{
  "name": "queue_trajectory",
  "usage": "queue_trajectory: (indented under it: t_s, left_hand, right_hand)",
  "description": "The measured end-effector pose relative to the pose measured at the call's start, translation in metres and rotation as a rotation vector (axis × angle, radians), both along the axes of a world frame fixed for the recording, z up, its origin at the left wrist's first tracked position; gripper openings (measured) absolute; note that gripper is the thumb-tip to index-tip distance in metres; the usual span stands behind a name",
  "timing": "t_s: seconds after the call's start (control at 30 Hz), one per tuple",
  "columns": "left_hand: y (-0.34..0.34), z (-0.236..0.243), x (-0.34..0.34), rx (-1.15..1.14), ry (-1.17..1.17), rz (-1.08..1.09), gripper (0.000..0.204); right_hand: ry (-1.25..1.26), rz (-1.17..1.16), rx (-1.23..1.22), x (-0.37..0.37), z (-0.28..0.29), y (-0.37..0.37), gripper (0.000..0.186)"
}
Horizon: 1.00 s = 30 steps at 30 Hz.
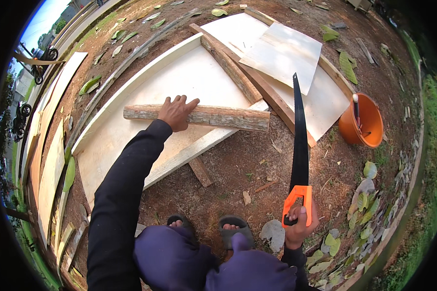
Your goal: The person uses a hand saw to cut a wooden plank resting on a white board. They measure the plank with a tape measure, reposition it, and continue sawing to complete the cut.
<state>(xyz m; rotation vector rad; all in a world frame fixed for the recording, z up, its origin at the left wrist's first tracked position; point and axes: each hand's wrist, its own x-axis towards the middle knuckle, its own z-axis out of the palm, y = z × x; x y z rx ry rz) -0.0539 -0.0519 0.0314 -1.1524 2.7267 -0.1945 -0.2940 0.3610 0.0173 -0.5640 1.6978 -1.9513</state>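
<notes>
My left hand [178,113] is laid over a rough, bark-edged wooden post [230,118] and grips it from above, thumb toward the right. That post rests across a pale panel [201,80] framed with wooden edging, its right end sticking out past the front rail [204,150]. In my right hand [300,229] is a handsaw [300,140], held by its orange handle. The long black blade points away from me, its tip overlapping a loose pale sheet [282,53] in view. Blade and post are apart.
To the right stands an orange bucket [347,123] with tools inside. A long brown board [262,87] lies beside another rough timber [230,70]. Planks [51,174] line the left side. Dry leaves [369,203] are scattered over the soil. My sandalled feet [233,228] are close in front.
</notes>
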Motion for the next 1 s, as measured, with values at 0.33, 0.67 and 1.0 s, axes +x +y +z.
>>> queue_trajectory:
  t_s: [0.33,0.67,1.0]
  left_hand:
    - [0.061,0.046,-0.005,0.288,0.122,0.123,0.083]
    - [0.071,0.053,-0.012,0.314,0.156,0.274,0.097]
    - [0.065,0.027,-0.015,0.5,0.181,0.273,0.103]
  right_hand:
    - [-0.007,-0.037,0.04,-0.007,-0.003,0.007,0.048]
    - [0.019,0.043,0.016,0.0,0.0,0.004,0.055]
    - [0.099,0.114,-0.033,0.006,-0.002,-0.004,0.058]
